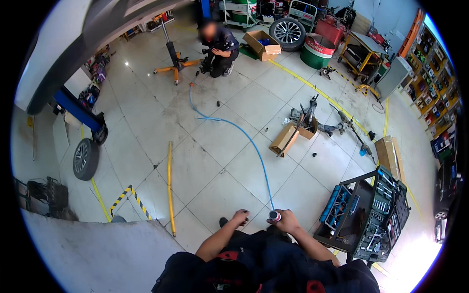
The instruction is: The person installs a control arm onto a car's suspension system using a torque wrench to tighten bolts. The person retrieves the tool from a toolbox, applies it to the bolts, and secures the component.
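Note:
My right hand (288, 221) is wrapped round a small can (274, 216) with a pale rim, a dark round top and some red on its side. To its left, my left hand (240, 218) hangs apart from the can with its fingers curled; whatever is in them, if anything, is hidden. A thin blue hose (254, 145) runs across the tiled floor, its near end passing out of sight behind the can. I cannot tell whether the hose touches the can or my right hand.
An open tool case (380, 215) rests on a black tool cart (352, 225) at my right. Metal car parts lie by cardboard boxes (284, 139) ahead. A yellow bar (170, 188) lies on the left. Farther off, another person (219, 46) crouches beside an orange-legged stand (175, 63).

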### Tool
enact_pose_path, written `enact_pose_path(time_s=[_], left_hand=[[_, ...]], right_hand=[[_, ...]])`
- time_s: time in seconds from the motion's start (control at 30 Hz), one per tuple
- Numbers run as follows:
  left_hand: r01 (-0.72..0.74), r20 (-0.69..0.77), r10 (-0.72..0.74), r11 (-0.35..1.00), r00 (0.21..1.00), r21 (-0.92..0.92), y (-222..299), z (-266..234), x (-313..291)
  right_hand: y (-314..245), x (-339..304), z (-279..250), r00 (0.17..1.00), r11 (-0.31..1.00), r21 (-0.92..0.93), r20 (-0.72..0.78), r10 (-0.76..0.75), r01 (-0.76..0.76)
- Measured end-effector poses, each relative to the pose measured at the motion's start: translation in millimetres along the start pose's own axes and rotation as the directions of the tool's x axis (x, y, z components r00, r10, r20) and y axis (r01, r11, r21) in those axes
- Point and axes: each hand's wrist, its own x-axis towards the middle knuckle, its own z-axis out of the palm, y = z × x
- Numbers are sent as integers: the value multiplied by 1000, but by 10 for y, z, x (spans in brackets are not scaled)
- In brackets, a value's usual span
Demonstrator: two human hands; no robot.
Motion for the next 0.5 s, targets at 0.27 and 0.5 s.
enact_pose_path(time_s=[0.27, 0.5], left_hand=[[-106, -308, -60, 863, 949, -494, -194, -1612, -235], [90, -334, -179, 960, 926, -265, -832, -2482, -338]], right_hand=[[-1332, 157, 614, 990, 990, 123, 113, -83, 69], [-2132, 249, 879, 867, 780, 588, 251, -430, 216]])
